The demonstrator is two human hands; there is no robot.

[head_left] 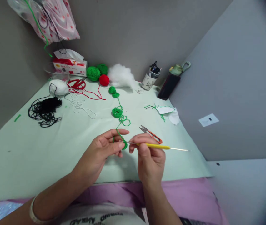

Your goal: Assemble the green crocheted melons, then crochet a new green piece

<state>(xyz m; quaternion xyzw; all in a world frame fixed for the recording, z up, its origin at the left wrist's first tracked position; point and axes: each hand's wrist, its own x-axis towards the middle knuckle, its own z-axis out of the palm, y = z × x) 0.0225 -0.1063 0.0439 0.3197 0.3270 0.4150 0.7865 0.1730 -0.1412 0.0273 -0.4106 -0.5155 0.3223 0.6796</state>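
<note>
My right hand (148, 153) is closed round a yellow-handled crochet hook (157, 146) that lies level, its metal tip pointing left into a small green crochet piece (124, 145). My left hand (104, 148) pinches that green piece, with the green yarn strand (121, 120) looped over its forefinger. The strand runs back across the pale green table (17, 156) to a loose green yarn pile (117, 111). Orange thread snips (152, 134) lie just behind my right hand.
At the back stand green yarn balls (93, 73), a red ball (104, 80), white stuffing (121, 76), a tissue box (70, 66) and a cup (148, 81). Black yarn (45, 110) and white yarn (58, 87) lie left. White fabric scraps (170, 113) lie right.
</note>
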